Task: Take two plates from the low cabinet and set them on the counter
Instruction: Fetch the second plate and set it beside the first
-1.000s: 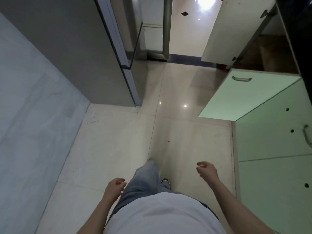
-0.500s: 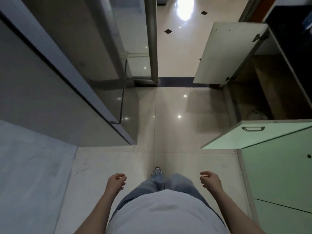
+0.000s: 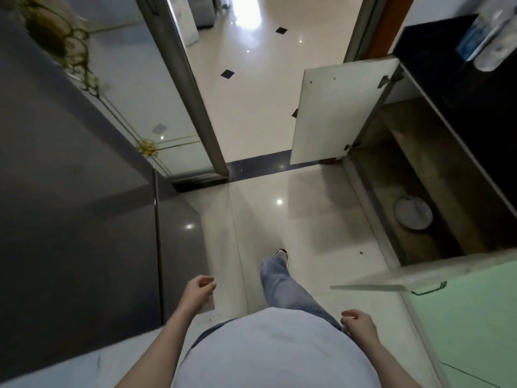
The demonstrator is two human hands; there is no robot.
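The low cabinet (image 3: 397, 175) stands open at the right, under a dark counter (image 3: 458, 88). White plates (image 3: 413, 213) lie in a stack on its floor; how many I cannot tell. My left hand (image 3: 199, 289) hangs low at centre left, fingers loosely curled, holding nothing. My right hand (image 3: 359, 323) hangs by my hip at lower right, also loosely curled and empty. Both hands are well short of the cabinet.
Two cabinet doors stand open: a white door (image 3: 338, 113) at the far side and a green door (image 3: 391, 287) nearer me, jutting into the walkway. A grey fridge (image 3: 78, 219) fills the left. A doorway (image 3: 263, 79) lies ahead. A plastic bottle (image 3: 486, 32) lies on the counter.
I have walked forward along the floor; the open cabinet has come closer and its inside with the plates now shows. Both hands stay empty at my sides.
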